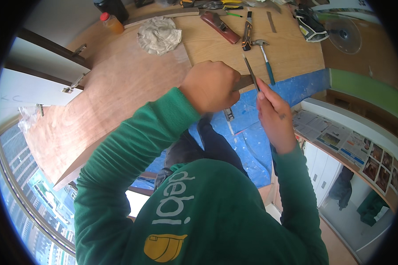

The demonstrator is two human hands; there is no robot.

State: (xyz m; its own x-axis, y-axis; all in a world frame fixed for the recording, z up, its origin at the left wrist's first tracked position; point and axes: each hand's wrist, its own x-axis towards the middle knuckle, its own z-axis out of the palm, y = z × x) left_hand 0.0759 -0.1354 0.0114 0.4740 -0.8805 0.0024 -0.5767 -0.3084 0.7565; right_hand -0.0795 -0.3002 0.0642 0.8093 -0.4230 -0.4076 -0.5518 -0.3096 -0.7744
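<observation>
My left hand (212,86) is closed in a fist around a flat, dark brown-grey strip (243,82), whose free end sticks out to the right. A slim dark tool that looks like a file (249,66) is in my right hand (275,112), its tip pointing away from me. The tool crosses the strip's end and appears to touch it. My fist hides most of the strip, and its material is hard to tell. Just beyond the hands lie a claw hammer (265,62) with a teal grip and an orange-and-black utility knife (247,31).
A plywood sheet (97,92) covers the left of the bench, with a crumpled cloth (159,35) on it. Farther back are a reddish hand plane (220,27), an orange bottle (112,23) and pliers (216,5). Blue sheeting (256,145) spreads below; a newspaper-covered ledge (336,132) runs right.
</observation>
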